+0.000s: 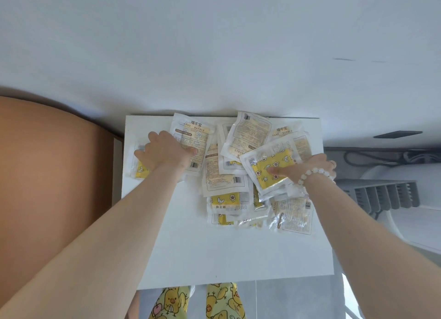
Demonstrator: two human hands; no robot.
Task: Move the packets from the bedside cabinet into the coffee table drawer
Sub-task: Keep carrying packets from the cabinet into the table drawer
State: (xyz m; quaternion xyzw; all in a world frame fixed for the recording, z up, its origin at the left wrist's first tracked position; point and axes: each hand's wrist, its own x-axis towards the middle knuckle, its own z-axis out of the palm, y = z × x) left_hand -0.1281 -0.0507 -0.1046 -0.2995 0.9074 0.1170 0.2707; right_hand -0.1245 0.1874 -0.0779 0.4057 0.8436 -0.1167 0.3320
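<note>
- Filling the head view from nine to three o'clock, a pale wall [214, 44] backs the scene, and a tan padded surface [47, 175] sits at nine o'clock.
- The white bedside cabinet [214, 254] stands against that wall; its near half at six o'clock is bare, so the load is bunched toward twelve o'clock.
- The packets [226, 175] lie there in a loose overlapping heap, some printed side up and some turned over. None has left the cabinet, and the coffee table drawer is not in view.
- The left hand [164, 153] lies palm down at ten o'clock across a "HAND WARMER" packet and a stray packet [140, 172] at the edge. Its fingers are spread and bent, the tips hidden, so I cannot tell whether it grips or only presses. It looks placed to rake outliers toward the heap.
- The right hand [312, 168] reaches in from three o'clock and pinches a yellow-printed packet [269, 161], thumb on top and fingers tucked underneath, probably to lift several at once.
- A bead bracelet [310, 173] circles the right wrist.
</note>
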